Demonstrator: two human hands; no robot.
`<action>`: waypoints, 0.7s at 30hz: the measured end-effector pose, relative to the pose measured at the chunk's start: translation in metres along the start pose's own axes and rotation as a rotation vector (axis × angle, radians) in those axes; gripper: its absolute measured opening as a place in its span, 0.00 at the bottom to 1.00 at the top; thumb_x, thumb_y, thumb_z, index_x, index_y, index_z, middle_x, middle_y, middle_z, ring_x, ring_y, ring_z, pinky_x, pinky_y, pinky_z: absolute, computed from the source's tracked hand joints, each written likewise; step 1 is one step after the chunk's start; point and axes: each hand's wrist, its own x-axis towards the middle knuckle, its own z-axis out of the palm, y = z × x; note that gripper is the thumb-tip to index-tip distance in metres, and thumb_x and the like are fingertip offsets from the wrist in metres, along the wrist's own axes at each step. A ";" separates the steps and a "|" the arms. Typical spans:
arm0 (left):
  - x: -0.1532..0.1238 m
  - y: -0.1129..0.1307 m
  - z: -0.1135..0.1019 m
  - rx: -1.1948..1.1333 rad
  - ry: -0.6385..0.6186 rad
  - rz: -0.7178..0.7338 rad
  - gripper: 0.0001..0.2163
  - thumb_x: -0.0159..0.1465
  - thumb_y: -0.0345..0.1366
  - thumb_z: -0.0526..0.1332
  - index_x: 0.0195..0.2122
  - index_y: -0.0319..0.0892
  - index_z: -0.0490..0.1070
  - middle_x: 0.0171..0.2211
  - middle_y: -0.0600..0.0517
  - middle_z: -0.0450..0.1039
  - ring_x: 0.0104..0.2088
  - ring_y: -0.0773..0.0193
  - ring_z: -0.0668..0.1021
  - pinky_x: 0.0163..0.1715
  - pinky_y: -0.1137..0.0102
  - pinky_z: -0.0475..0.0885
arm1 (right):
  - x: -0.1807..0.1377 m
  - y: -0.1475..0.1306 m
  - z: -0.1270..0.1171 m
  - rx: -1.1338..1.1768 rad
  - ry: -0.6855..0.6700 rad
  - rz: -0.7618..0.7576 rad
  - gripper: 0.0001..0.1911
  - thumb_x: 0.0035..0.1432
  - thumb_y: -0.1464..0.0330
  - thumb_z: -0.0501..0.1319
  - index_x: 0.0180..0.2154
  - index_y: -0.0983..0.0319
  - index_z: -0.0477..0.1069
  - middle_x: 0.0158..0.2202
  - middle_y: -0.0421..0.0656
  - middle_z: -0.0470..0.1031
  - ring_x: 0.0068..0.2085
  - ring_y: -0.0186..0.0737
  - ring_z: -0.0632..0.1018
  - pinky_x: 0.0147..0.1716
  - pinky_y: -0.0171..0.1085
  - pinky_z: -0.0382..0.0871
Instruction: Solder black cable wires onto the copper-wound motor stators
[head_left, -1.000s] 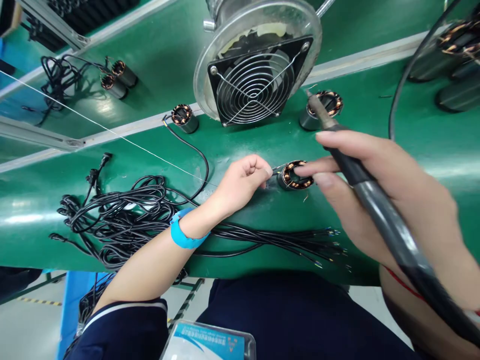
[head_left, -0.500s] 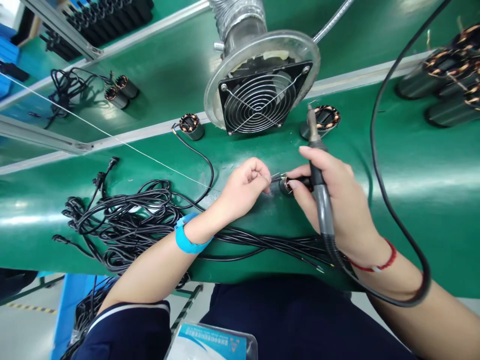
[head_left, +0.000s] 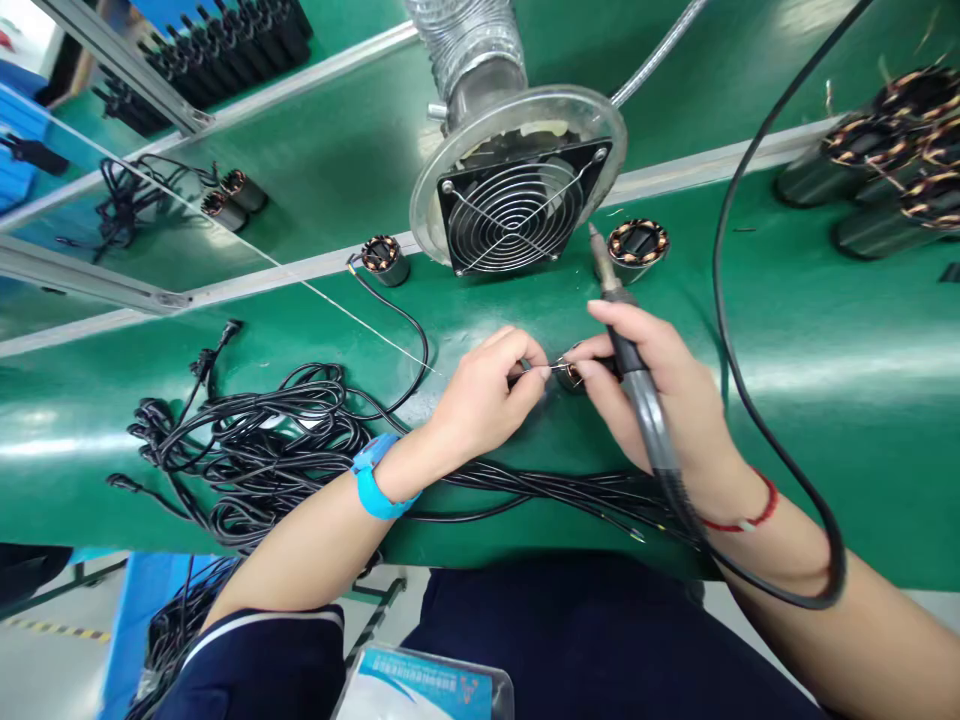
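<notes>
My left hand (head_left: 487, 392) is closed in a pinch on a thin wire (head_left: 556, 366), its fingertips just left of a small stator (head_left: 573, 378) with copper windings. My right hand (head_left: 667, 400) is closed around a soldering iron (head_left: 651, 410), whose metal tip points up and away from the wire. Its thumb and forefinger also pinch at the wire and the stator's edge. My fingers hide much of that stator. Under my left wrist run black cables (head_left: 525, 480), their bared ends near my right forearm. A thin white strand (head_left: 360, 318) slants down to my left hand.
Above my hands hangs a fume extractor (head_left: 514, 215) with a wire grille. More stators stand at the back: one behind the iron tip (head_left: 637, 248), one left of the fan (head_left: 385, 260), several at right (head_left: 870, 220). Coiled cables (head_left: 262, 450) lie left. The iron's cord (head_left: 724, 300) loops at right.
My left fingers have moved slightly right, to the wire beside the stator, and now pinch it. The soldering iron has shifted a little left, its tip now lower.
</notes>
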 end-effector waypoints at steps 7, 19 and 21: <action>-0.001 0.005 0.002 -0.136 -0.109 -0.141 0.05 0.57 0.24 0.58 0.27 0.39 0.66 0.27 0.57 0.65 0.25 0.74 0.66 0.26 0.75 0.62 | -0.024 -0.004 -0.027 0.051 0.201 -0.018 0.24 0.58 0.72 0.64 0.56 0.51 0.71 0.40 0.41 0.80 0.33 0.37 0.79 0.35 0.39 0.75; -0.007 0.010 0.012 -0.361 -0.173 -0.433 0.04 0.60 0.30 0.56 0.28 0.41 0.64 0.21 0.60 0.63 0.20 0.77 0.64 0.20 0.77 0.59 | -0.047 0.003 -0.031 0.226 0.128 -0.288 0.13 0.53 0.77 0.58 0.42 0.63 0.70 0.22 0.38 0.66 0.20 0.31 0.67 0.17 0.33 0.65; -0.007 0.011 0.012 -0.396 -0.170 -0.459 0.04 0.60 0.29 0.56 0.28 0.41 0.63 0.20 0.61 0.63 0.18 0.78 0.63 0.18 0.78 0.58 | -0.047 0.003 -0.031 0.222 0.122 -0.293 0.12 0.52 0.77 0.58 0.41 0.63 0.70 0.22 0.38 0.66 0.20 0.31 0.68 0.18 0.33 0.67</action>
